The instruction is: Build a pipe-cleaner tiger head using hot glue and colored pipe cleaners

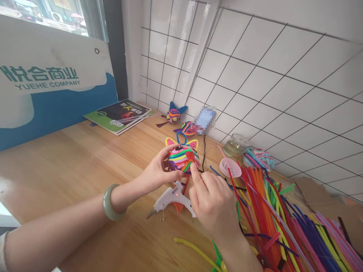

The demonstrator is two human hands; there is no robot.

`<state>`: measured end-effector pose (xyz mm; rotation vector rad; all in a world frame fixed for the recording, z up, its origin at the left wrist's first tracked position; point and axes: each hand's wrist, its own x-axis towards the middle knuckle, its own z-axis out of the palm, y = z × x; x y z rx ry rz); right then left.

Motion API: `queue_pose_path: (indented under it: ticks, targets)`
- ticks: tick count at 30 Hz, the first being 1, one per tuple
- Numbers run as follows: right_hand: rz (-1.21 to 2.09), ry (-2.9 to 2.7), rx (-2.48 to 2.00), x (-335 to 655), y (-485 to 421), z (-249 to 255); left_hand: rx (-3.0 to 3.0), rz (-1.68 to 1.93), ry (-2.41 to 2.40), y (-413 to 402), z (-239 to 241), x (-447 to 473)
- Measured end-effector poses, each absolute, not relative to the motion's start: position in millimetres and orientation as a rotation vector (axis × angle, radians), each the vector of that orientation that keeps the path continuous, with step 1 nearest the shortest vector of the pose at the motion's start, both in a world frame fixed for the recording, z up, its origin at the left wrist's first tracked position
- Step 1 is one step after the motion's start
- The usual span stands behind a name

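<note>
My left hand (159, 168) holds a round, striped pipe-cleaner ornament (180, 158), its fingers and thumb around the left side and underside. The ornament has pink-and-yellow ears, a blue loop on top and a red coiled rosette (190, 155) on its front. Against the ornament's front, just below the rosette, the stretched index finger of my right hand (212, 196) touches orange and green strips. The other fingers of that hand are bent and grip nothing that I can see. A white glue gun (170, 198) with a lit orange light lies below, partly hidden by my right hand.
Pipe cleaners (258, 200) lie heaped at the right, with a yellow one (195, 251) in front. Behind stand a pink bowl (230, 168), a glass jar (235, 145), a blurred phone (205, 120) with a cable, and a blue-eared ornament (173, 114). A booklet (121, 115) lies at the back left.
</note>
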<state>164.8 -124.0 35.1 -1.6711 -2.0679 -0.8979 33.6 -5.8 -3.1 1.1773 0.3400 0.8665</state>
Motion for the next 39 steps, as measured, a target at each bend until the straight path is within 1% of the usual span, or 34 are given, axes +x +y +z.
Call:
queue_pose_path:
  ticks: [39]
  targets:
    - [-0.877, -2.084, -1.673, 164.6, -124.2, 32.9, 1.160, 0.860, 0.318, -4.0, -2.7, 32.9]
